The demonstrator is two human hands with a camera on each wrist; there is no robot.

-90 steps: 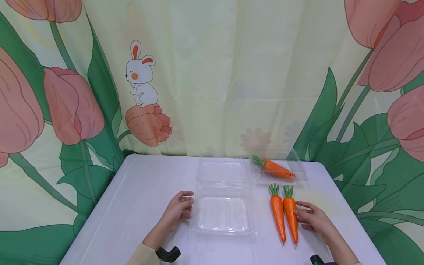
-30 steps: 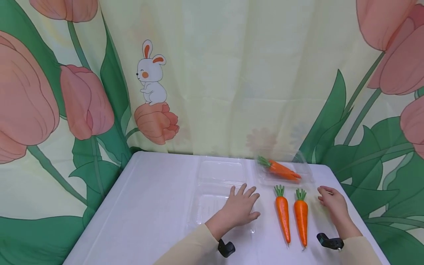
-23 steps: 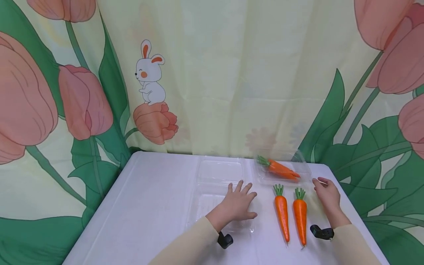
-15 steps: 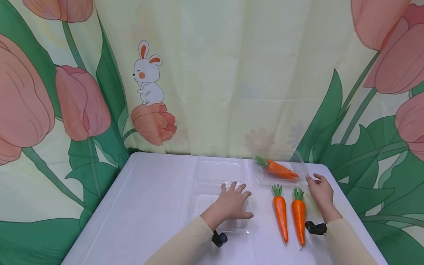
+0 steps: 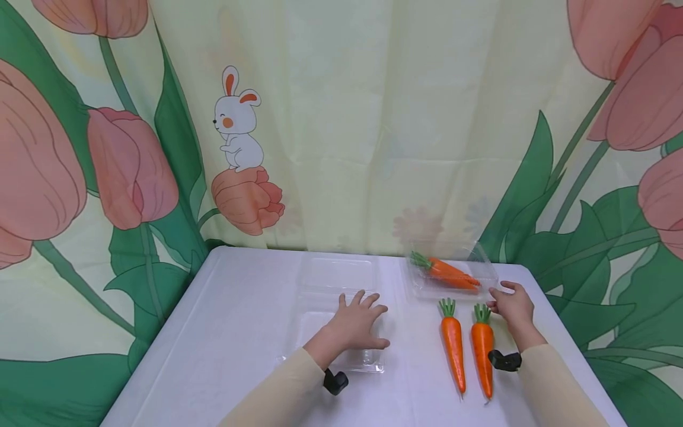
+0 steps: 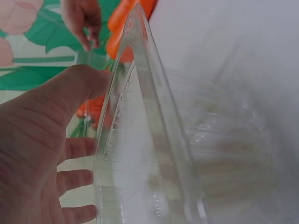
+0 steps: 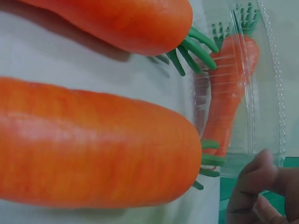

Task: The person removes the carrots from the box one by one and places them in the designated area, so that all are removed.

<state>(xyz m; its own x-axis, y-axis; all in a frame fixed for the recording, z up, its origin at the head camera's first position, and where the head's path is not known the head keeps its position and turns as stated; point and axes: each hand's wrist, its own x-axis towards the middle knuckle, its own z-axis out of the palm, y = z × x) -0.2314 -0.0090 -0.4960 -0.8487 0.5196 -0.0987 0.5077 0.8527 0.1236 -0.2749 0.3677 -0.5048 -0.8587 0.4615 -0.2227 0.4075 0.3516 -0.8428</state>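
Note:
An opened clear plastic clamshell box (image 5: 312,323) lies on the white table. My left hand (image 5: 349,326) has its fingers spread and touches the box's right side; in the left wrist view its straight fingers (image 6: 77,177) meet the outer wall. To the right lie a carrot (image 5: 452,350) and another carrot (image 5: 482,350), side by side with their green tops away from me. Behind them stands a second clear clamshell box (image 5: 421,290) with carrots (image 5: 448,274) in it. My right hand (image 5: 514,305), loosely curled, is at that box's front right corner; contact there is unclear.
White cloth covers the table (image 5: 235,332). Behind its far edge hangs a curtain (image 5: 341,148) printed with tulips and a rabbit. Each wrist wears a black camera, the left camera (image 5: 335,382) close to the first box's front edge.
The opened box has slid left along with my left hand, which earlier was at its left side. The right carrot has moved apart from the other. My right hand has left it for the filled box.

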